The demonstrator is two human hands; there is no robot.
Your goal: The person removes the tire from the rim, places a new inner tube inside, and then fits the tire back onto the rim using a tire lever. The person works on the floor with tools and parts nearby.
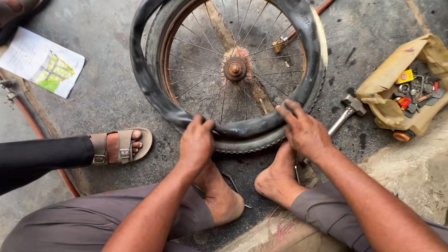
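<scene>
The spoked bicycle wheel (234, 68) lies flat on the oil-stained concrete floor (104, 95), its black rubber inner tube (147, 82) pulled partly out of the tyre (313, 79). The left hand (197, 142) has its grip closed on the tube's near edge; the right hand (304, 131) presses spread fingers on the tyre. A hammer (349, 110) lies partly hidden behind the right hand.

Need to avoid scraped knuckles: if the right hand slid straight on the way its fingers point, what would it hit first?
The right hand points up-left across the tyre; past the inner tube it would probably meet the spokes, though depth is unclear.
</scene>
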